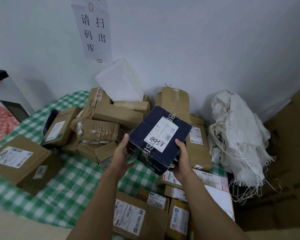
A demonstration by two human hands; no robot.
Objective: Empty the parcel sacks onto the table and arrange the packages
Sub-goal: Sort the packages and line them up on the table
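Stretched forward side by side — left grip and right grip clasp the tilted dark box by opposite sides

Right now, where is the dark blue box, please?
The dark blue box is mid-view, held between the left hand and right hand above the checked table.

1 navy box; 1 sack; dozen-plus brown pkgs.
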